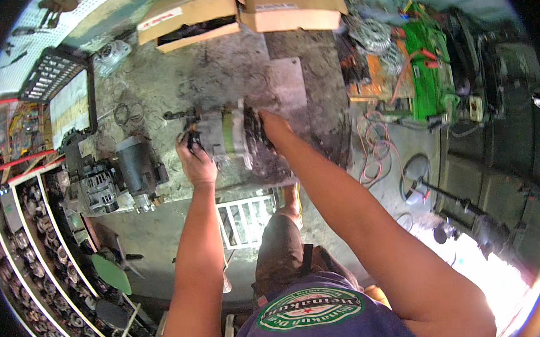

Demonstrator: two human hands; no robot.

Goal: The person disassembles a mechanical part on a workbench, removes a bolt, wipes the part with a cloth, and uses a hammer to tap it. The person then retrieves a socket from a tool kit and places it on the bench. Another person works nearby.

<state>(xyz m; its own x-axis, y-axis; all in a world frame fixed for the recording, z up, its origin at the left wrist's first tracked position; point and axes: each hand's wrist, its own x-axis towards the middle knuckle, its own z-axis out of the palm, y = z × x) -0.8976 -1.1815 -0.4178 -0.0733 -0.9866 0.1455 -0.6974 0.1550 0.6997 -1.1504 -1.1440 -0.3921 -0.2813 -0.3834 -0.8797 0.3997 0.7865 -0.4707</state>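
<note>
A large grey alternator with a greenish band round its middle lies on its side on the stained workbench. My left hand is closed round its left end, the fingertips blackened. At the opposite end my right hand is closed on the dark part of the alternator; its fingers are partly hidden behind that part. A dark piece sticks out past the alternator's left end, too blurred to name.
Left on the bench stand a dark cylindrical starter motor and a smaller alternator. Two cardboard boxes line the far edge. A black plastic crate sits far left, a green metal machine right, with a looped hose nearby.
</note>
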